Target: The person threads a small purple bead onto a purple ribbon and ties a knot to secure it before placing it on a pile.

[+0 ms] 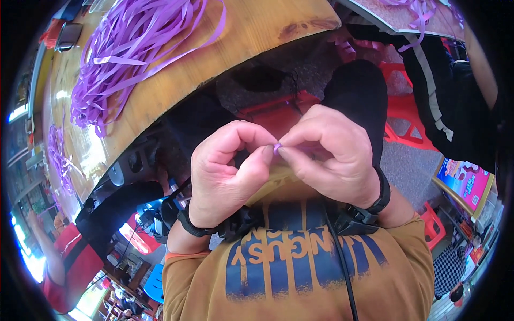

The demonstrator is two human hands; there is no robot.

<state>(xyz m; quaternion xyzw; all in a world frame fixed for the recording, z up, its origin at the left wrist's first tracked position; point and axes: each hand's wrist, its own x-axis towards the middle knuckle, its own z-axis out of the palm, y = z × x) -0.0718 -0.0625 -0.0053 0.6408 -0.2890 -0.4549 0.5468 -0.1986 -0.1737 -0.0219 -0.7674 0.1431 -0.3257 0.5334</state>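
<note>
A small loop or knot of purple ribbon sits between my two hands, held up in front of my chest. My left hand pinches it from one side with thumb and forefinger. From the other side my right hand also pinches it, thumb against forefinger. A faint purple strip shows behind the right fingers; the rest of the ribbon is hidden by them. On the wooden table at the upper left lies a large heap of long purple ribbons, apart from both hands.
The wooden table's curved edge runs ahead of me. A smaller ribbon bunch lies farther left. Red plastic stools stand below and to the right. One person in red is at left; another in dark clothes is at right.
</note>
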